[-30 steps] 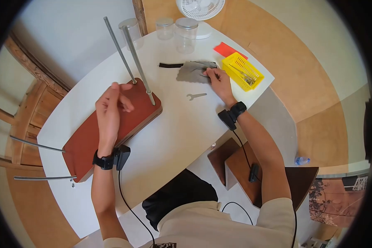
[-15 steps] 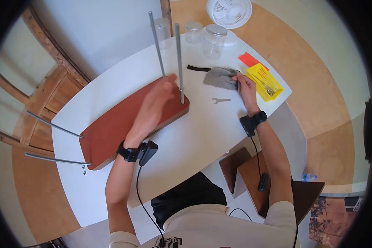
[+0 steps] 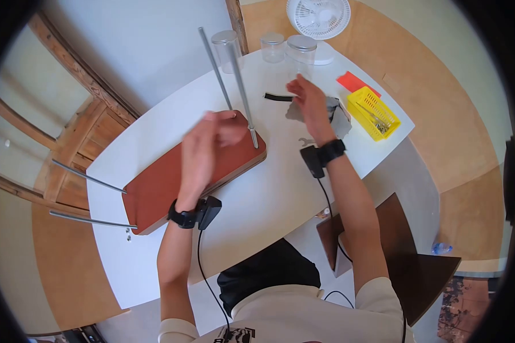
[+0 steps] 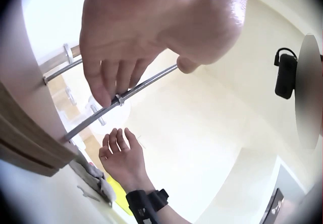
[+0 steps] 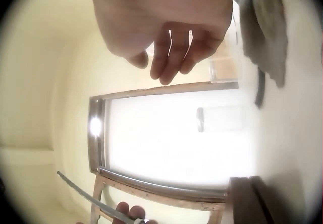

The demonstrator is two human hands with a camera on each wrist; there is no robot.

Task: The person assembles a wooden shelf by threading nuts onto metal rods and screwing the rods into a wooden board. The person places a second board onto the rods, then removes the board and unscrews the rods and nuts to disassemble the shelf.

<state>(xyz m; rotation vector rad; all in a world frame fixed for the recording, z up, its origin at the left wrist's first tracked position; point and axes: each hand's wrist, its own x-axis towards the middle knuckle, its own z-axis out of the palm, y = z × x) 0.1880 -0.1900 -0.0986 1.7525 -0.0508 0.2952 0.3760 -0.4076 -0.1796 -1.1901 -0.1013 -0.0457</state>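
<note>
The red-brown board (image 3: pixel 177 171) lies on the white table with two metal rods rising from its far end and two more at its near-left end. Over the board, close to the upright rod (image 3: pixel 241 88), is my blurred left hand (image 3: pixel 200 154); in the left wrist view its fingers hang beside the rod (image 4: pixel 151 80), thumb apart, contact unclear. My right hand (image 3: pixel 315 108), empty with fingers loosely bent, hovers above the grey cloth (image 3: pixel 340 120) and partly hides it. A small open-ended wrench (image 3: pixel 306 141) lies beside my right wrist.
A yellow basket (image 3: pixel 357 108) with small metal parts and a red-orange sheet (image 3: pixel 349 80) are at the right. Lidded clear jars (image 3: pixel 273 51) and a white fan (image 3: pixel 319 17) stand at the back. A black strip (image 3: pixel 277 97) lies left of the cloth.
My right hand has let go of the cloth, risen and moved left over it. The cloth stays on the table, its shape changed. My left hand has shifted slightly left from the upright rod.
</note>
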